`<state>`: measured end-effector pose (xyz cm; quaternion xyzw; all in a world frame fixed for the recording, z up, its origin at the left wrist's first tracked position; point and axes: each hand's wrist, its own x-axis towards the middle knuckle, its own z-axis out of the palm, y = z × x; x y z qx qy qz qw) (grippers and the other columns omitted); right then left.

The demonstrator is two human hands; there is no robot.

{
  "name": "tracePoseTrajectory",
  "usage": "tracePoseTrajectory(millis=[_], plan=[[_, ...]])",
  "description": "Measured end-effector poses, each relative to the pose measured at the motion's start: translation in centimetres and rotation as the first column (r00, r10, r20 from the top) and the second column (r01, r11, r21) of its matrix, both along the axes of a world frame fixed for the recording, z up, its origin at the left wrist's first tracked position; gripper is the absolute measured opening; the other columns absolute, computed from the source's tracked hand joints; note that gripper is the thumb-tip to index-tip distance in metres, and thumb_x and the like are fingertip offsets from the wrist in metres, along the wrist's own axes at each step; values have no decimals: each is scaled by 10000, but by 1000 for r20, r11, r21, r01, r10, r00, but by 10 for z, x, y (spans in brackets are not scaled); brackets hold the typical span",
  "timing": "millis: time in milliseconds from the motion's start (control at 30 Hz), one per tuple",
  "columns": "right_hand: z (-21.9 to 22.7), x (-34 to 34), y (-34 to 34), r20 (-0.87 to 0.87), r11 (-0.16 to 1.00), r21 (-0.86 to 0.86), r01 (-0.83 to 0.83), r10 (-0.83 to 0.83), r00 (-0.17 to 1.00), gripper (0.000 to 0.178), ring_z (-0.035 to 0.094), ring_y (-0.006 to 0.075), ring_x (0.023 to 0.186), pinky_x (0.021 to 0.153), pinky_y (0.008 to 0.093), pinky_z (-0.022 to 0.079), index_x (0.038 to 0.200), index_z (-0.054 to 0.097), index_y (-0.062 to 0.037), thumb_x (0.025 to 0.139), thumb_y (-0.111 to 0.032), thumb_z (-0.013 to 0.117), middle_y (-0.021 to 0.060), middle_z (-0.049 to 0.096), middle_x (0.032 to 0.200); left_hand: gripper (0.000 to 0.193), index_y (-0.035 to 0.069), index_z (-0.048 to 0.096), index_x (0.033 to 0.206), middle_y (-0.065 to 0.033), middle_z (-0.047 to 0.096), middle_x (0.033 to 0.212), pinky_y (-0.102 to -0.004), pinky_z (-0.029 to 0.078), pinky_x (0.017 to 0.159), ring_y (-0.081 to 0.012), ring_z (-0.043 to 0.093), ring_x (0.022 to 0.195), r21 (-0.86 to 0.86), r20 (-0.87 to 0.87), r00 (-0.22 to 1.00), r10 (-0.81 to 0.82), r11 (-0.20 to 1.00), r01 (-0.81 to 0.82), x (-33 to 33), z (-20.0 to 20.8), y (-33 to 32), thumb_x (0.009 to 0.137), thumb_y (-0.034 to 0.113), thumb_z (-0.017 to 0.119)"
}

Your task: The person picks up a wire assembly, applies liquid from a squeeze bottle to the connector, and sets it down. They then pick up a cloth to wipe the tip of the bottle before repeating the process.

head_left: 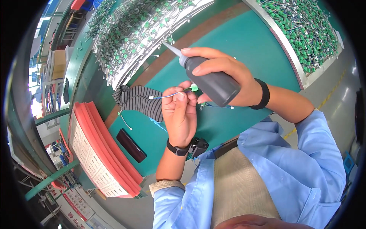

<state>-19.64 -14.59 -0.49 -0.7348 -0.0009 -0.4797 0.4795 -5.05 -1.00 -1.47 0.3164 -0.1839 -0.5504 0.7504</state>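
A dark, smooth squeeze bottle [217,84] with a tapering grey nozzle [173,49] is held nearest the camera, between one and two o'clock of centre, tilted, with its tip pointed toward eleven; its contents cannot be told. Its body is wrapped by the curled right hand [242,80]. Just below the bottle, a small green connector [195,88] on thin blue wire is pinched between thumb and fingertips of the left hand [180,110]. Tangled green-ended wires are heaped in white-edged trays at eleven [198,7] and two o'clock [277,32]. Ribbed striped cloth [143,101] is bunched toward ten. At eight, a glossy black phone [130,145] is flanked by red folders [108,141], whose white sheets [91,158] are densely printed, too small to read.
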Motion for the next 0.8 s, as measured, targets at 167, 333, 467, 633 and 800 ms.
tracePoseTrajectory(millis=[167, 333, 467, 633, 800], plan=[[-2, 6, -3, 9, 1000, -9, -20, 20, 1000, 521, 573, 354, 1245, 994, 441, 500, 1258, 562, -92, 805, -47, 815, 271, 452, 1461, 153, 12, 613, 1105, -132, 639, 1127, -316, 528, 862, -168, 638, 910, 49, 141, 990, 0, 999, -7, 6, 0, 6, 953, 5, 632], [4, 2, 0, -38, 998, 55, 6, -4, 999, 513, 551, 337, 1270, 1014, 424, 474, 1255, 565, -79, 799, -10, 790, 251, 472, 1451, 222, -53, 663, 1131, -152, 656, 1141, -352, 535, 941, -214, 675, 1024, 111, 447, 871, -206, 978, 175, 18, 6, 12, 911, -34, 645], [0, -1, 4, 18, 992, 125, 11, -13, 1000, 491, 561, 359, 1253, 1017, 424, 470, 1232, 580, -62, 788, -26, 786, 264, 492, 1426, 276, -33, 663, 1160, -195, 657, 1182, -387, 557, 905, -266, 681, 1035, 86, 265, 916, -303, 953, 290, 14, 16, 12, 906, 68, 701], [5, -4, 9, -95, 1000, -8, -8, 8, 995, 470, 591, 369, 1209, 1001, 418, 484, 1220, 581, -66, 794, -45, 778, 274, 497, 1418, 221, -18, 646, 1121, -164, 684, 1113, -375, 568, 863, -243, 695, 948, 143, 81, 954, -287, 951, 274, 6, 7, 12, 937, 100, 677], [1, 1, 4, 48, 991, -118, 65, -59, 997, 507, 597, 366, 1199, 982, 408, 497, 1244, 568, -64, 784, -13, 775, 277, 498, 1417, 84, 10, 642, 1007, -108, 686, 1008, -315, 551, 813, -192, 675, 883, 274, 455, 860, -229, 956, 109, 39, 6, 10, 934, 47, 660]])
